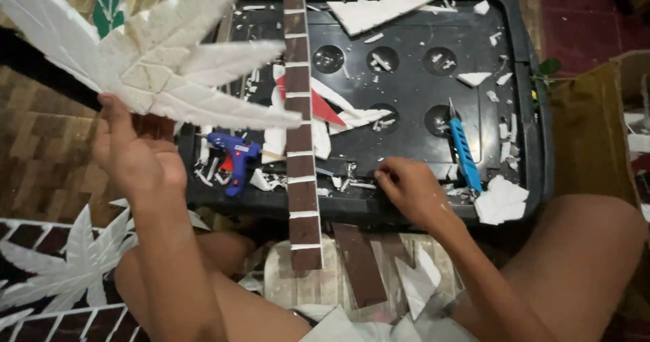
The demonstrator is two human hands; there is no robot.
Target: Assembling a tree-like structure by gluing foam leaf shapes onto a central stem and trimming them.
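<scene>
We are looking down over bare knees at a black plastic tray (531, 105) littered with white foam scraps.

Left hand (132, 156): we are holding up a white foam leaf cutout (152, 61), thumb pressed against its base, fingers closed behind it. The cutout is hanging raised over the tray's left edge, its pointed lobes fanning left and right.

Right hand (409, 189): we are resting it on the tray's near rim, fingertips pinched together over small foam bits; we cannot tell which piece they are gripping.

Around the hands:
- a blue craft knife (464, 149) is lying just right of the right hand
- a blue glue gun (233, 158) is lying on the tray below the cutout
- a long brown strip with white bands (301, 132) is running across the tray between the hands
- a second white leaf shape (74, 261) is lying on the floor at lower left
</scene>
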